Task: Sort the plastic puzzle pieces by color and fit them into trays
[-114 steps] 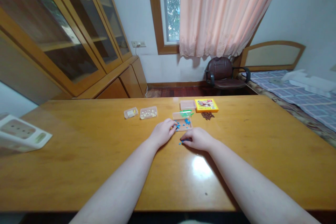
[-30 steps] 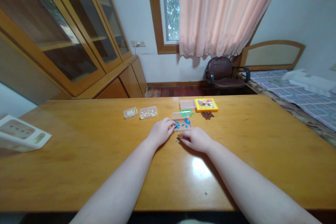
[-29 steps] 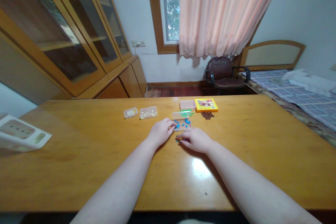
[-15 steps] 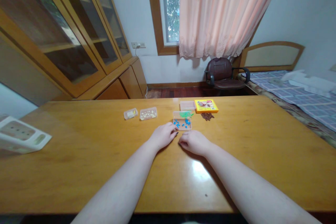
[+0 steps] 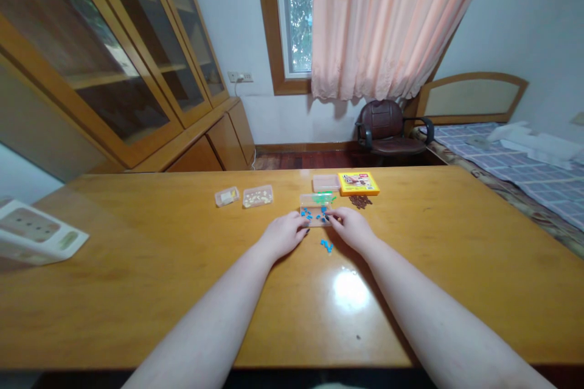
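Observation:
A clear plastic box (image 5: 314,224) stands near the middle of the table, with small blue plastic pieces (image 5: 309,216) scattered inside. My left hand (image 5: 283,234) grips its near left corner, fingers over the rim and thumb in front. Over the right side of the box, my right hand (image 5: 351,226) dips its fingertips in among the blue pieces, thumb and fingers closed together. Exactly what sits between them is too small to make out. On the table just in front of the box lies a little pile of blue pieces (image 5: 326,245).
Green pieces (image 5: 325,197) lie behind the box. Further back are a clear lid or tray (image 5: 325,183), a yellow box (image 5: 359,183) and brown pieces (image 5: 360,201). Two clear containers (image 5: 258,197) with pale contents stand left. A white object (image 5: 41,232) is at the far left.
My right hand has lifted off the table and moved forward into the box. A small pile of blue pieces now shows where it was. My left hand stays on the box.

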The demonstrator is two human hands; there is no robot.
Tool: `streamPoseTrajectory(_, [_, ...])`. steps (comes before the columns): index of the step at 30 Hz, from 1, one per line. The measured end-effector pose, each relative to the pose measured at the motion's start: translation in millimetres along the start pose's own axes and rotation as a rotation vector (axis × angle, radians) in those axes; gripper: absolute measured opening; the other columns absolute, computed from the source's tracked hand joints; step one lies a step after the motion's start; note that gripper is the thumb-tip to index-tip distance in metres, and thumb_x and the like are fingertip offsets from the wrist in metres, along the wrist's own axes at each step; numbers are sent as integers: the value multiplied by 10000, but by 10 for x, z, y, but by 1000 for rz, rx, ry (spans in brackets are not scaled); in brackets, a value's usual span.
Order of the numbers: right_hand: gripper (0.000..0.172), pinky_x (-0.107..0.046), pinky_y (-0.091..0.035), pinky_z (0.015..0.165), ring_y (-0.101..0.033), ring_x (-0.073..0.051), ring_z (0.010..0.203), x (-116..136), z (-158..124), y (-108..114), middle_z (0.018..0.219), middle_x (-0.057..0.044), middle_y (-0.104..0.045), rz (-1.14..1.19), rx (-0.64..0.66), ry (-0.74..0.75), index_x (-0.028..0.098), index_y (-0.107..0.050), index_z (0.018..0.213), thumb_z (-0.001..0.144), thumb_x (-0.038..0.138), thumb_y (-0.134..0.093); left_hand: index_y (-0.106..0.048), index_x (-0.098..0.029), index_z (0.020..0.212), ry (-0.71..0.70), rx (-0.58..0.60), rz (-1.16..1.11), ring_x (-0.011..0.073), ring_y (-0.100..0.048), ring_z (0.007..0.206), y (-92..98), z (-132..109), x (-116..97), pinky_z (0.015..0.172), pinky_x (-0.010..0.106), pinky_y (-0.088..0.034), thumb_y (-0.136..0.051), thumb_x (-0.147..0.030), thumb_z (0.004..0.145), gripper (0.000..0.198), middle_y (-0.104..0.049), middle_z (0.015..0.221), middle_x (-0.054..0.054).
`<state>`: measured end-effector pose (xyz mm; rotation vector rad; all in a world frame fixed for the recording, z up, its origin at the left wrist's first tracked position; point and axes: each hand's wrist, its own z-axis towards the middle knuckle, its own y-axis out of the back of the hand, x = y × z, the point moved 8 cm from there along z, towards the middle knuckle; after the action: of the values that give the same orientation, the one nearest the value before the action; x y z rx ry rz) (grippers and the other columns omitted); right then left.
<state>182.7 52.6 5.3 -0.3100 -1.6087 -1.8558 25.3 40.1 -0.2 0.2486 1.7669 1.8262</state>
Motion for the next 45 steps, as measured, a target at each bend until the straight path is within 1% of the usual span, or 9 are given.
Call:
streamPoseTrajectory(4, [204,-231,-410,610,-591,-145,663,91,-57,-85,742,-29,-695,26,235,66,192,-709,812,813,307,-541,-623,-249,1039,-7,-22,-13,173,-597,869,26,-3,-18,762,268,-467,-471,-287,869,231,-605,984,39])
streamPoseTrajectory(6, [157,-223,-410,619,-601,-141,678,143,-106,-136,753,-21,-700,27,344,109,197,-710,799,778,282,-580,-618,-244,1054,-31,-42,-24,168,-592,876,51,-8,-61,774,264,-463,-467,-272,871,239,-605,989,40])
streamPoseTrajectory(9, [139,-222,-407,623,-609,-141,686,165,-143,-177,775,-13,-707,-20,410,135,217,-715,825,742,280,-622,-628,-246,1035,-114,-23,-43,161,-585,884,51,-22,-192,785,254,-455,-476,-257,867,227,-609,984,32])
streamPoseTrajectory(13, [160,-230,-392,612,-607,-153,690,179,-142,-186,777,-23,-706,-135,393,167,226,-718,818,741,342,-640,-620,-282,1072,-233,74,-55,160,-584,869,-25,-53,-367,756,248,-456,-482,-295,870,245,-605,968,18])
streamPoseTrajectory(16, [169,-235,-393,637,-614,-161,731,186,-135,-192,813,-38,-710,-190,383,174,231,-723,842,776,335,-608,-586,-311,1143,-251,115,-43,164,-588,851,-74,-61,-395,740,255,-458,-480,-319,873,291,-604,968,13])
streamPoseTrajectory(22, [151,-233,-396,653,-618,-161,755,177,-125,-191,830,-35,-707,-190,354,140,226,-708,852,786,311,-603,-612,-276,1087,-224,123,-40,170,-585,880,-92,-48,-383,763,255,-455,-489,-326,868,256,-604,978,23])
streamPoseTrajectory(28, [194,-237,-386,621,-618,-163,730,186,-117,-106,818,-33,-703,-258,293,116,225,-690,840,800,379,-579,-631,-265,1029,-216,114,-39,166,-584,872,-70,-42,-387,756,252,-454,-499,-336,865,223,-603,969,20])
streamPoseTrajectory(35, [153,-245,-404,668,-630,-173,761,176,-128,-190,827,-37,-713,-247,322,147,238,-705,839,800,321,-583,-636,-234,884,-168,120,-69,157,-584,840,-52,-27,-324,737,242,-449,-533,-307,840,134,-618,898,8])
streamPoseTrajectory(45, [163,-234,-385,633,-622,-164,737,206,-142,-207,819,-42,-703,-234,316,168,214,-672,865,820,294,-537,-622,-220,862,-81,124,-38,167,-597,798,-48,-5,-194,695,251,-444,-519,-313,852,139,-647,895,22])
